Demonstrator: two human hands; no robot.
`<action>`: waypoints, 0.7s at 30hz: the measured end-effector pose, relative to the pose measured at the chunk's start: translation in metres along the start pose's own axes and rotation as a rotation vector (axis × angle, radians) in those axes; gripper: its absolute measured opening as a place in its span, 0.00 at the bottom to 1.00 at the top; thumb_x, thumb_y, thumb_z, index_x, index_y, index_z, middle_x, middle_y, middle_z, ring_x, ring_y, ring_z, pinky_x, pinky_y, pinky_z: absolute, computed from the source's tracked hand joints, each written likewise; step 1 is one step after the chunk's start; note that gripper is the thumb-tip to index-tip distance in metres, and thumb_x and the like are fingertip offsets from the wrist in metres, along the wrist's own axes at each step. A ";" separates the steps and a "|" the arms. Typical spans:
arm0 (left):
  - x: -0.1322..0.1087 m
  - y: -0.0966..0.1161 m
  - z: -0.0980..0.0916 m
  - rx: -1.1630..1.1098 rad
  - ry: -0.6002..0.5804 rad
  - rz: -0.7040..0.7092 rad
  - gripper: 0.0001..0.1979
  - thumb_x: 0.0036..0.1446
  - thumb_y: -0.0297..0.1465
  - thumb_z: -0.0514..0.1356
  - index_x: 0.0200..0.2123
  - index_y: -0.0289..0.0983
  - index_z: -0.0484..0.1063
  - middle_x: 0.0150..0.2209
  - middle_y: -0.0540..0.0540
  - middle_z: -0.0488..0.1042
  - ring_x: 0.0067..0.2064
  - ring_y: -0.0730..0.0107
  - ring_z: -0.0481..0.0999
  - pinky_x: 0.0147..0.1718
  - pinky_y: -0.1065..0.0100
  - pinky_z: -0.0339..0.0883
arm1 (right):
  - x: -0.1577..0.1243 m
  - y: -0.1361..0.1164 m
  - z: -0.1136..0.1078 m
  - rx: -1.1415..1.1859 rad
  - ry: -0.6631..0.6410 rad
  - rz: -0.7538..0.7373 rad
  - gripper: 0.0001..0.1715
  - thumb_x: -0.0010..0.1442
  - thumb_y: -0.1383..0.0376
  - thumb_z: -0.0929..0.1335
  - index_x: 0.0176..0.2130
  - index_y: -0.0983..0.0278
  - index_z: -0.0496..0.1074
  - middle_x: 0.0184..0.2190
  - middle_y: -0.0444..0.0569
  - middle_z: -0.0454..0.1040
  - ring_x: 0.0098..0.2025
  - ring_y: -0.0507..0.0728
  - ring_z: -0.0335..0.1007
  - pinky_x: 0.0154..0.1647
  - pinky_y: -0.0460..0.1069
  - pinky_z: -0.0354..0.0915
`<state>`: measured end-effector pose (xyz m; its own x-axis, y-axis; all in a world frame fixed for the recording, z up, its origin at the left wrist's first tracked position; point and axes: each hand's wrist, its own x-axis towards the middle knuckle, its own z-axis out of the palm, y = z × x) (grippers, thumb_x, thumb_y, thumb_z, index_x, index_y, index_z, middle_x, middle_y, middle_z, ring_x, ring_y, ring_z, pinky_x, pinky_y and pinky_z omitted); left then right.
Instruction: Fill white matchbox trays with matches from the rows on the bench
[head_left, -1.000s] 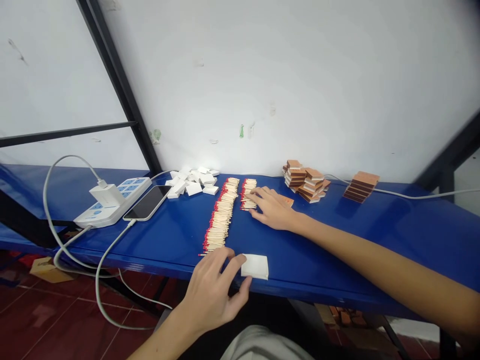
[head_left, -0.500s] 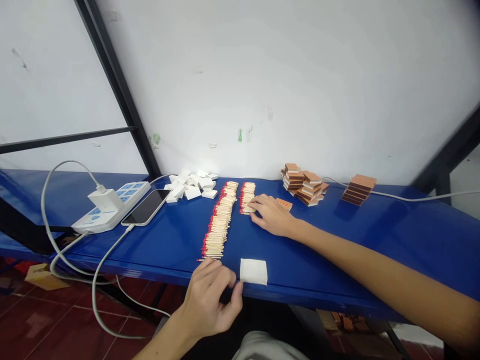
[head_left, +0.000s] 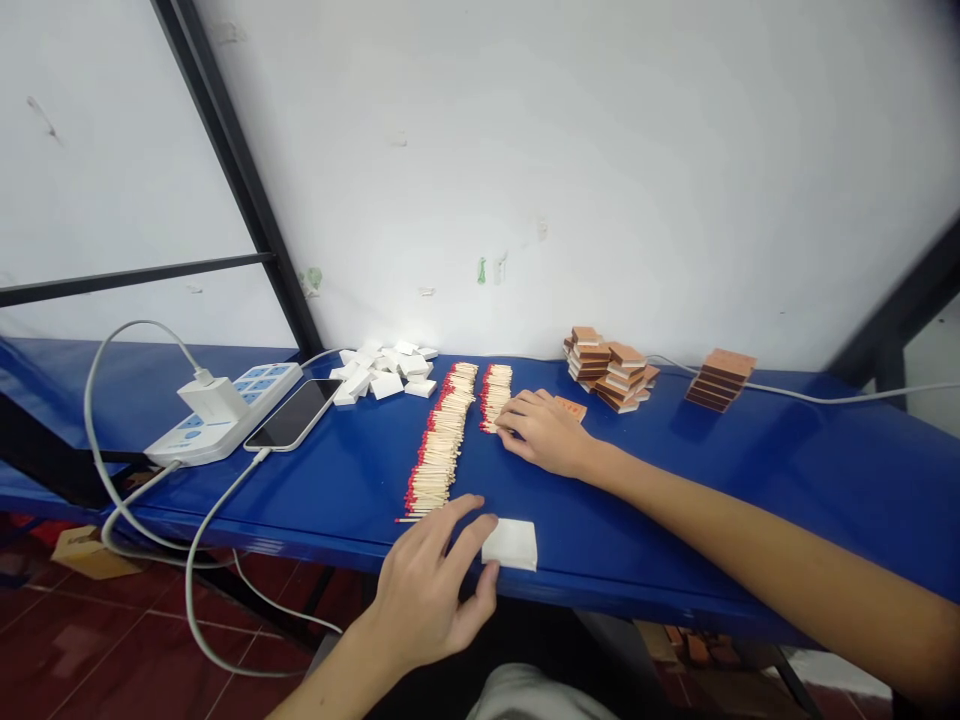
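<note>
My left hand (head_left: pixel 439 585) is at the table's front edge, thumb and fingers apart, fingertips at the left edge of a small white matchbox tray (head_left: pixel 511 542). Farther in, my right hand (head_left: pixel 541 432) lies with bent fingers on the near end of the shorter row of red-headed matches (head_left: pixel 495 390). Its fingertips close on matches there; how many is hidden. Left of it runs a longer row of matches (head_left: pixel 439 440), heads to the left. Partly behind the right hand lies an orange matchbox sleeve (head_left: pixel 571 408).
White trays (head_left: pixel 386 370) are heaped at the back left. Matchboxes (head_left: pixel 611 370) stand in an uneven pile at the back right, beside a neat stack of matchboxes (head_left: pixel 720 380). A phone (head_left: pixel 294 415), a power strip (head_left: pixel 225 412) and looping white cables occupy the left side.
My left hand has opened its fingers and moved up and right to the white tray. My right hand has drawn slightly towards me at the end of the short row.
</note>
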<state>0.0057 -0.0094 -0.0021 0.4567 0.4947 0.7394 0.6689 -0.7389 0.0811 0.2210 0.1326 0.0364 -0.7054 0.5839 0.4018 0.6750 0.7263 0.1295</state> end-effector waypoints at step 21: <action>0.002 -0.001 0.003 0.035 -0.022 0.054 0.17 0.61 0.28 0.57 0.54 0.35 0.69 0.47 0.41 0.77 0.42 0.58 0.76 0.40 0.60 0.71 | 0.000 0.003 0.004 0.114 0.004 -0.058 0.17 0.71 0.60 0.62 0.43 0.64 0.78 0.43 0.53 0.77 0.46 0.58 0.68 0.46 0.53 0.58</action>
<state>0.0082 -0.0065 -0.0028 0.5050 0.4651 0.7271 0.6629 -0.7485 0.0184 0.2221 0.1359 0.0334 -0.7415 0.5383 0.4005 0.6040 0.7955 0.0491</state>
